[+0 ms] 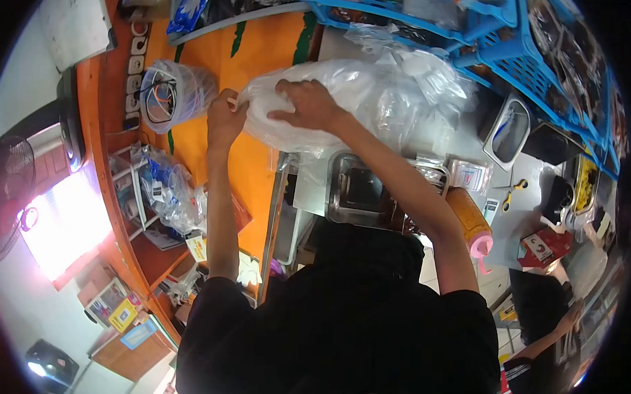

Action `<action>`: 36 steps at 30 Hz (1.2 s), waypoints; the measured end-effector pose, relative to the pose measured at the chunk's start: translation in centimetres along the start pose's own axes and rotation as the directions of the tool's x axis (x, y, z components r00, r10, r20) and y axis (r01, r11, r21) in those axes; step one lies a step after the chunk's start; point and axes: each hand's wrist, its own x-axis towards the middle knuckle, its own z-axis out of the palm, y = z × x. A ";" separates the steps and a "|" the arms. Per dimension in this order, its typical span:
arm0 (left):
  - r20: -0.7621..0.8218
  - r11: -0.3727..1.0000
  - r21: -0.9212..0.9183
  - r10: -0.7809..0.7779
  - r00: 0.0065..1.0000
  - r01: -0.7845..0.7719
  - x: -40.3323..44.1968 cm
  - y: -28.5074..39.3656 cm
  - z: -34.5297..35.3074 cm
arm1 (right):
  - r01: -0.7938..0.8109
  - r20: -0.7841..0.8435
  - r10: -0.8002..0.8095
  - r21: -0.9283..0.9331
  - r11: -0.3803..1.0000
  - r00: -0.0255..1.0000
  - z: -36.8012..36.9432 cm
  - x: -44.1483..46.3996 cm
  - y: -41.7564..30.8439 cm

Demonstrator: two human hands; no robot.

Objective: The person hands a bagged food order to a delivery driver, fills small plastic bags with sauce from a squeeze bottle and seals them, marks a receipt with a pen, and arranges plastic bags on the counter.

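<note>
A large translucent plastic bag (333, 83) lies across the counter, bulging, its crumpled end (431, 76) toward the right. My left hand (227, 117) is closed at the bag's left end, with the fingertips pinching its edge. Over the bag's upper side is my right hand (310, 105), thumb and fingers apart and slightly bent, holding nothing that I can see. What is inside the bag cannot be made out through the plastic. Close to my left hand stands a clear plastic container (197, 89) with cords or bands in it.
Blue plastic baskets (497, 61) line the back right. Below the bag sits a metal tray (337, 210); an orange bottle with a pink cap (468, 213) and yellow scissors (516, 186) are right of it. Another person's hand (570, 318) shows at lower right. Shelves (131, 204) stand left.
</note>
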 end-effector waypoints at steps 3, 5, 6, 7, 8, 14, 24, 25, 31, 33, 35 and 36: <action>-0.019 0.995 -0.097 -0.030 0.999 0.028 -0.3 -2.9 0.7 | 0.020 -0.067 -0.019 0.011 1.000 0.998 2.7 0.1 -1.1; 0.008 0.980 -0.171 -0.106 0.994 0.106 -0.7 -2.0 0.3 | 0.013 -0.068 -0.010 0.042 0.999 0.998 3.2 -0.1 -2.6; 0.013 0.971 -0.189 -0.145 0.989 0.145 -0.7 -1.6 -0.2 | 0.010 -0.189 0.005 0.077 0.997 0.982 3.2 -0.3 -3.3; 0.015 0.961 -0.208 -0.182 0.983 0.181 -0.6 -0.6 -0.8 | 0.016 -0.308 0.019 0.109 0.994 0.951 3.1 -0.5 -3.7; 0.008 0.959 -0.215 -0.185 0.983 0.182 -0.6 -0.1 -1.0 | 0.022 -0.303 0.011 0.103 0.994 0.953 3.5 -0.9 -3.6; -0.033 0.999 -0.007 0.044 0.999 -0.044 -1.4 4.6 -0.3 | -0.014 -0.280 -0.023 -0.129 0.992 0.960 5.1 0.0 -3.9; -0.234 0.997 -0.077 -0.028 0.972 0.010 -2.5 2.6 1.7 | -0.061 -0.222 0.212 0.539 0.840 0.952 -2.9 -4.3 1.1; -0.325 0.995 0.074 -0.034 0.945 0.061 -3.3 2.4 2.6 | -0.285 -0.273 0.441 0.462 0.840 0.855 -4.2 -6.7 1.8; -0.274 0.935 -0.350 -0.154 0.949 0.050 -3.5 -6.0 7.0 | -0.809 -0.324 0.775 -0.453 0.376 0.542 -0.6 -12.8 3.2; -0.266 0.722 -0.690 -0.187 0.946 -0.051 -1.8 -5.1 2.6 | -0.849 -0.262 0.817 -0.291 0.440 0.513 -1.2 -11.8 3.3; -0.307 0.743 -0.667 -0.201 0.930 -0.060 -0.8 -3.8 -0.7 | -0.848 -0.319 0.787 -0.149 0.509 0.528 -0.7 -12.0 6.0; -0.315 0.739 -0.669 -0.187 0.930 -0.078 -0.1 -3.9 -1.2 | -0.764 -0.353 0.697 -0.087 0.639 0.624 -0.1 -12.3 8.0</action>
